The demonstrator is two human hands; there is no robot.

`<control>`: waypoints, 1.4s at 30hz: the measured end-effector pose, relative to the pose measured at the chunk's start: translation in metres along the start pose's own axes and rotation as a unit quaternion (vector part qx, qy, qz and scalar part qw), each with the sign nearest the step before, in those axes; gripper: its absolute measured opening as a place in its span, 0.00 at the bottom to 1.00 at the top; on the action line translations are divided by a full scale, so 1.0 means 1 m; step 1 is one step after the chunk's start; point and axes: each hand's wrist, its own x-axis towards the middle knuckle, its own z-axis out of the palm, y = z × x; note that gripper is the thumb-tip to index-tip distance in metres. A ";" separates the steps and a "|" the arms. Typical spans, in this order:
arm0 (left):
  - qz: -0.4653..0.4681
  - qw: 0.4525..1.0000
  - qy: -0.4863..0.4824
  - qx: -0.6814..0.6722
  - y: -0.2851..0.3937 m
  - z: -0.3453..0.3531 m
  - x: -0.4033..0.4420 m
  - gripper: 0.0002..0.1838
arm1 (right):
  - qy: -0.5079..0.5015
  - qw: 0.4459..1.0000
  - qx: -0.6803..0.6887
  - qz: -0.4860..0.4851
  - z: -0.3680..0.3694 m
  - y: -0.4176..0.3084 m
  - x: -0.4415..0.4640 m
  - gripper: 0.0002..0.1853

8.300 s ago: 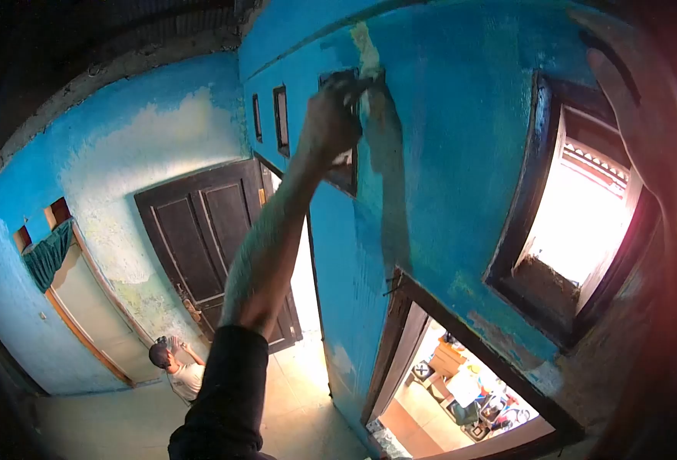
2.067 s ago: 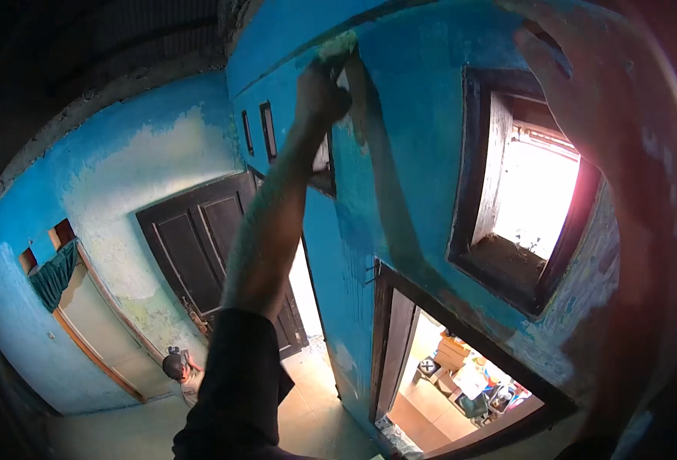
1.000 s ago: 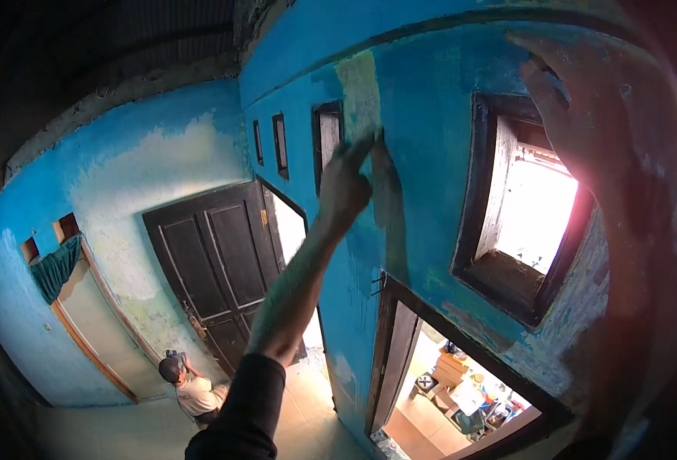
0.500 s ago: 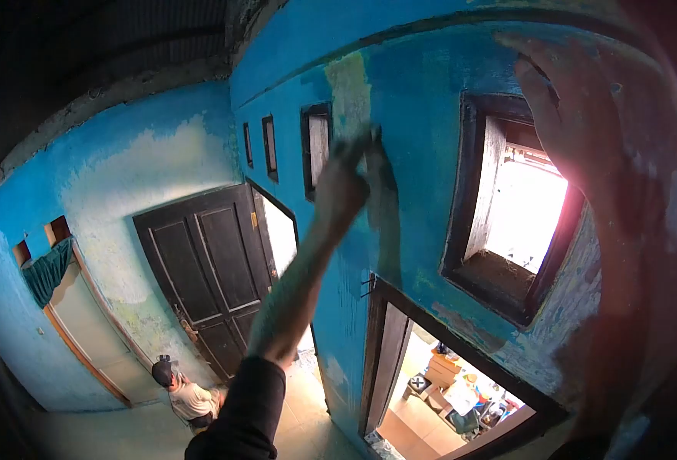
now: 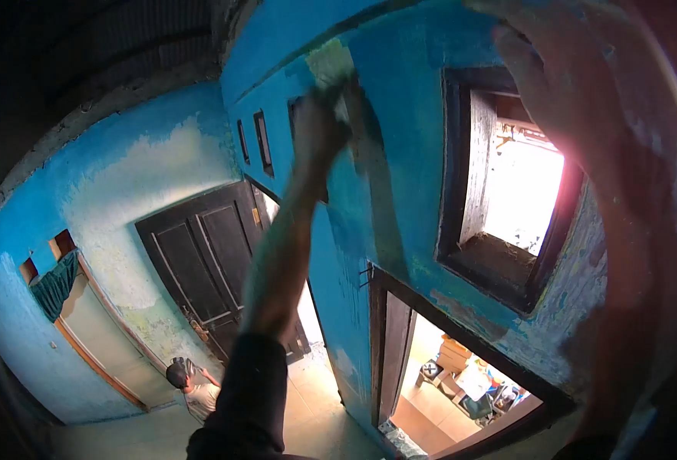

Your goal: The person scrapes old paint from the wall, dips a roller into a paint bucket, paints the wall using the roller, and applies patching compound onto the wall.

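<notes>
My left hand point(image 5: 319, 134) is raised against the blue wall point(image 5: 411, 153), its fingers closed and blurred. A dark, thin end shows at the fingertips, too smeared to name. It meets a pale patch point(image 5: 331, 63) where the blue paint is gone, and a shadow of the hand falls just to the right. My right hand point(image 5: 557, 84) reaches up at the right side, dim and reddish in the glare. Its fingers stretch out to the left along the wall above the small window point(image 5: 449, 169), with no object visible in them.
A dark wooden door point(image 5: 204, 268) stands at the left-hand corner. A person point(image 5: 196, 391) in a cap is on the floor below. Under the small window, a larger opening's dark frame point(image 5: 469, 337) shows boxes point(image 5: 453, 356) beyond. A green curtain point(image 5: 56, 287) hangs far left.
My left hand has moved up and a little left along the pale patch. My right hand stays on the wall, a bit higher in view. The person below has shifted.
</notes>
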 end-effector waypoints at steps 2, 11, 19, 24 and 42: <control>-0.013 0.999 -0.050 0.003 -0.001 -0.015 0.056 0.31 | 0.003 0.998 0.065 0.013 0.018 0.032 -0.010 0.16; -0.017 0.997 -0.045 -0.057 0.003 0.006 -0.114 0.39 | -0.051 0.988 -0.135 -0.047 -0.031 -0.039 0.008 0.16; 0.069 0.996 0.046 -0.019 -0.003 0.002 0.019 0.22 | -0.090 0.993 -0.075 0.004 -0.020 -0.029 0.010 0.15; -0.003 0.995 -0.055 -0.079 0.019 -0.008 -0.130 0.40 | -0.055 0.992 -0.093 -0.059 -0.027 -0.023 0.007 0.14; -0.070 0.991 -0.044 -0.105 0.032 -0.003 -0.140 0.37 | -0.117 0.981 -0.151 -0.019 -0.040 -0.049 0.023 0.15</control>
